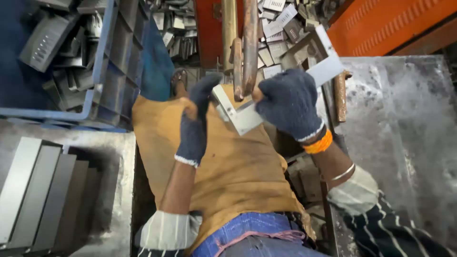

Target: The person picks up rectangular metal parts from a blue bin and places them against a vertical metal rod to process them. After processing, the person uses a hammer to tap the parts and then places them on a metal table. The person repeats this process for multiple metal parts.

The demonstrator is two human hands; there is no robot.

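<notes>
I am seeing my right hand [289, 102], in a dark knit glove, clamping down on a flat grey metal bracket [281, 90] that is tilting up toward the orange machine frame [381, 24]. My left hand [195, 119] is pinching the bracket's lower corner, fingers closed on its edge. The bracket is lying above my lap, just beside two rusty upright bars [243, 43]. The blue crate [107, 71] is crowding the left; the grey steel table [404, 133] is leaving room at right.
</notes>
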